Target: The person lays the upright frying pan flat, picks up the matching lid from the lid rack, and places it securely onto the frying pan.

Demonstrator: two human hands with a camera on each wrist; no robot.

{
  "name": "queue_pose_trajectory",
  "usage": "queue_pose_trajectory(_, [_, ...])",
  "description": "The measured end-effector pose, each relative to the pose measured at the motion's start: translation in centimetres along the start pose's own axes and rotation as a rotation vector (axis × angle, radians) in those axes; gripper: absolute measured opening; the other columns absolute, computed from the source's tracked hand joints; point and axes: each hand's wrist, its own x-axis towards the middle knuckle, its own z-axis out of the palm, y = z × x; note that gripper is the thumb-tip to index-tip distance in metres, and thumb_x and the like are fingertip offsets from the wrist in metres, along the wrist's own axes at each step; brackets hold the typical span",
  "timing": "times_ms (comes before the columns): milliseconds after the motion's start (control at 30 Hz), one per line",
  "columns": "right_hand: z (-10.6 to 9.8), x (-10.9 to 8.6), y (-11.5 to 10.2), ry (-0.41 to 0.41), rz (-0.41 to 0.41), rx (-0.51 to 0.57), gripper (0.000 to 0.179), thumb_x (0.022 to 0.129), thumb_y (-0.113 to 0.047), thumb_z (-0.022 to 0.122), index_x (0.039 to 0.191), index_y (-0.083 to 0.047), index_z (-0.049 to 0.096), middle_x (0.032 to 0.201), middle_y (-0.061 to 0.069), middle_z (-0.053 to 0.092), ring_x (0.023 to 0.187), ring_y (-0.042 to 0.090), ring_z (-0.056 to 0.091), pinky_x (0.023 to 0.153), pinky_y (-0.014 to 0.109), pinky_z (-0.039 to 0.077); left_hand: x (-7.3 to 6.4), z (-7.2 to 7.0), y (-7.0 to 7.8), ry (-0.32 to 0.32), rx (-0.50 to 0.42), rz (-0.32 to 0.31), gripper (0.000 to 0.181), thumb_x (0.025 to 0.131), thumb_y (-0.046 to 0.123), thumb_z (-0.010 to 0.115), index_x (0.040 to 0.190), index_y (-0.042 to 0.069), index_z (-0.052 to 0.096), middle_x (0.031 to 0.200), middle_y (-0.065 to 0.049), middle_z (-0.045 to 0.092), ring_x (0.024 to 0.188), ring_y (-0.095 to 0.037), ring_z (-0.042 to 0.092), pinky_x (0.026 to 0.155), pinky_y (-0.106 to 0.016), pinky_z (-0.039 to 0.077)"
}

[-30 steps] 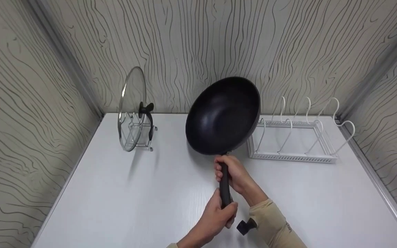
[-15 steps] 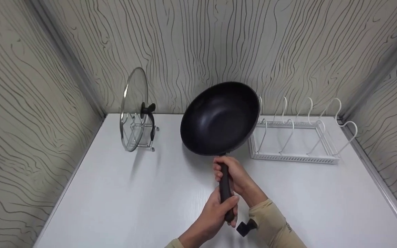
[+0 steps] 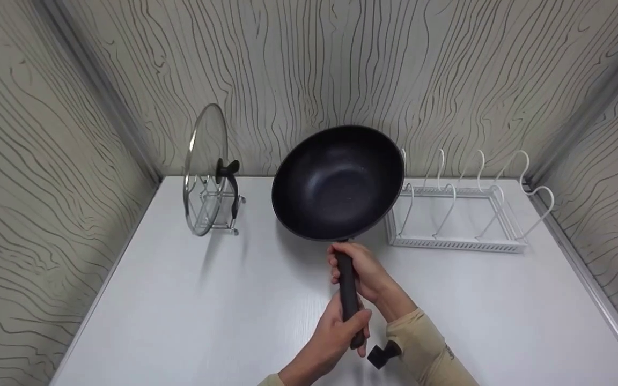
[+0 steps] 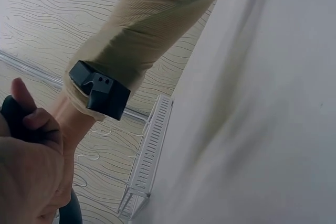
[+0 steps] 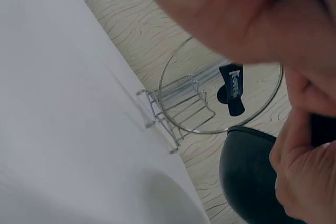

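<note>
A dark wok [image 3: 338,182] is held up over the white table, its inside turned toward the head camera. Both hands grip its long black handle [image 3: 347,289]. My right hand [image 3: 361,271] wraps the handle close to the pan, while my left hand [image 3: 336,332] holds it near the end, thumb across the top. In the left wrist view, the end of the handle [image 4: 16,119] pokes out of the left fist. The right wrist view shows the wok's outer side [image 5: 247,174] beyond the fingers, with part of the pan cut off by the frame.
At the back left, a glass lid [image 3: 207,166] with a black knob stands upright in a small wire rack [image 3: 223,228]. A white rack [image 3: 456,245] with several curved dividers stands at the back right, just beside the wok. Patterned walls [image 3: 266,64] close in the table [image 3: 207,321].
The wok has swung slightly left and turned, so more of its inside faces the head camera. The left hand's grip has shifted, and the handle's end now shows below its thumb.
</note>
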Motion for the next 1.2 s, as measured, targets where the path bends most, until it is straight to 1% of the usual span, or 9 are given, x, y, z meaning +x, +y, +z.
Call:
queue_pose_trajectory(67, [0.4,0.1,0.0,0.038,-0.018,-0.018,0.025,0.109,-0.028,0.046,0.101,-0.008,0.059,0.074,-0.002,0.058,0.056,0.007,0.06,0.059,0.025,0.057,0.0,0.1,0.0,0.005,-0.001,0.005,0.033,0.102,0.021,0.063,0.121,0.004,0.041,0.077,0.001,0.059,0.051,-0.005,0.056,0.049,-0.019,0.051])
queue_pose_trajectory(167, [0.6,0.2,0.3,0.089,-0.03,-0.043,0.029,0.11,-0.031,0.044,0.102,-0.007,0.058,0.073,-0.002,0.059,0.056,0.008,0.06,0.059,0.026,0.058,0.1,0.0,-0.1,0.009,0.002,0.01,0.035,0.102,0.02,0.063,0.121,0.003,0.04,0.077,0.001,0.059,0.051,-0.005,0.056,0.049,-0.019,0.051])
queue_pose_trajectory(300, [0.4,0.2,0.7,0.111,-0.023,-0.077,0.027,0.11,-0.027,0.043,0.101,-0.005,0.056,0.072,-0.002,0.058,0.054,0.008,0.057,0.056,0.024,0.054,0.0,-0.1,-0.2,-0.005,-0.006,0.003,0.031,0.103,0.02,0.063,0.117,0.004,0.041,0.077,0.002,0.059,0.051,-0.004,0.057,0.049,-0.019,0.051])
queue_pose_trajectory(467, [0.0,0.3,0.9,0.086,-0.017,-0.101,0.023,0.11,-0.027,0.044,0.1,-0.008,0.055,0.072,-0.004,0.054,0.052,0.006,0.05,0.052,0.021,0.047,-0.1,-0.1,-0.2,-0.016,-0.027,-0.004,0.031,0.103,0.022,0.064,0.117,0.005,0.042,0.078,0.001,0.061,0.053,-0.005,0.059,0.051,-0.019,0.052])
queue_pose_trajectory(567, [-0.1,0.3,0.9,0.075,-0.012,-0.105,0.023,0.11,-0.027,0.045,0.101,-0.008,0.054,0.071,-0.005,0.053,0.052,0.005,0.048,0.051,0.02,0.046,-0.1,0.0,-0.2,-0.022,-0.036,-0.012,0.035,0.103,0.022,0.064,0.119,0.003,0.04,0.08,0.001,0.061,0.054,-0.005,0.059,0.052,-0.02,0.052])
queue_pose_trajectory(800, [-0.1,0.5,0.8,0.072,0.013,-0.089,0.022,0.109,-0.026,0.046,0.099,-0.009,0.055,0.069,-0.006,0.051,0.05,0.002,0.047,0.048,0.018,0.045,0.1,0.0,0.0,-0.052,-0.054,-0.047,0.043,0.105,0.026,0.061,0.129,0.001,0.036,0.085,0.0,0.063,0.058,-0.006,0.06,0.056,-0.021,0.054])
queue_pose_trajectory(900, [-0.2,0.5,0.8,0.055,0.027,-0.078,0.022,0.109,-0.025,0.046,0.097,-0.009,0.055,0.069,-0.007,0.051,0.049,0.001,0.047,0.048,0.017,0.044,0.0,-0.1,0.0,-0.075,-0.066,-0.056,0.043,0.106,0.025,0.058,0.133,0.001,0.034,0.088,-0.001,0.064,0.061,-0.006,0.062,0.058,-0.021,0.053])
queue_pose_trajectory(1033, [-0.3,0.4,0.7,0.036,0.036,-0.059,0.021,0.108,-0.025,0.046,0.097,-0.01,0.054,0.068,-0.008,0.05,0.049,0.0,0.046,0.047,0.016,0.043,-0.1,-0.4,0.1,-0.117,-0.083,-0.049,0.046,0.108,0.024,0.053,0.14,-0.001,0.03,0.093,-0.001,0.065,0.064,-0.006,0.065,0.06,-0.02,0.052])
queue_pose_trajectory(1200, [-0.4,0.4,0.6,0.033,0.043,-0.055,0.019,0.108,-0.025,0.048,0.099,-0.01,0.054,0.069,-0.008,0.051,0.049,-0.001,0.046,0.047,0.015,0.043,0.0,-0.5,0.3,-0.146,-0.074,-0.049,0.044,0.109,0.025,0.052,0.139,-0.001,0.031,0.096,-0.002,0.067,0.067,-0.006,0.068,0.062,-0.02,0.052])
